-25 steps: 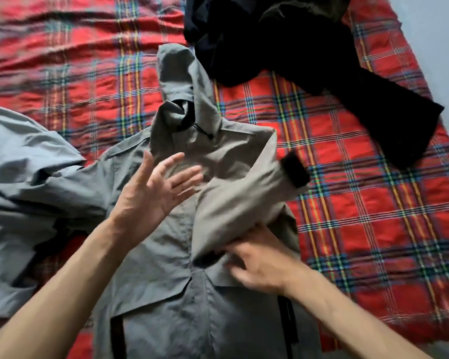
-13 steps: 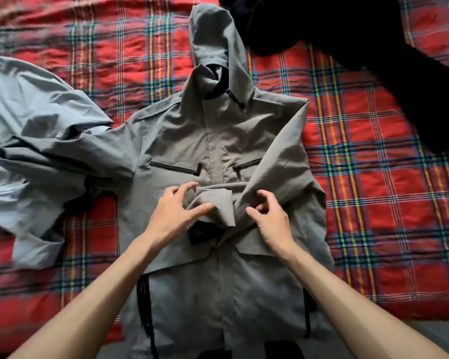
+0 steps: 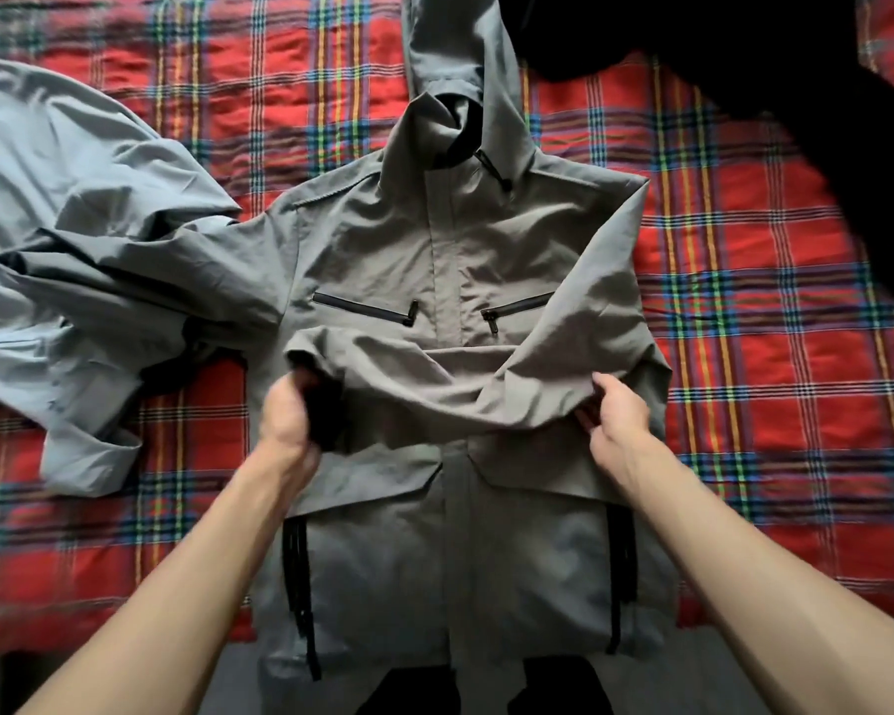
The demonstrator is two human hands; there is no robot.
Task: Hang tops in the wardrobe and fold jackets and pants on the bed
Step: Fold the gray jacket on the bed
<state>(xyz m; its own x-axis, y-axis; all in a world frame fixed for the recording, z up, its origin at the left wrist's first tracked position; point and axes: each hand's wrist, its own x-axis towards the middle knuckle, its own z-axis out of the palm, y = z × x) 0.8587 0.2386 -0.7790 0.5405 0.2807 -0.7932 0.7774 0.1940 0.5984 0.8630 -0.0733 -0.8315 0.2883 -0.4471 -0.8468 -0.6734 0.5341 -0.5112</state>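
The bunched sleeve (image 3: 434, 384) is now drawn flat across the one grey hooded jacket (image 3: 383, 240) on the red plaid bedspread (image 3: 770, 353). The left hand (image 3: 287, 420) curls round its black cuff (image 3: 326, 410); the right hand (image 3: 618, 415) pinches its fold.

forearms (image 3: 176, 585): 2, bare | left hand (image 3: 290, 420): bare | right hand (image 3: 618, 423): bare

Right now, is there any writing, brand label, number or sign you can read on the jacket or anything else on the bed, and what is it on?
None can be read.
Grey hooded jacket: no logo, tag or print in view; its zip pulls are too small to show any mark.
Pale blue garment, black garment, red plaid blanket: no text.
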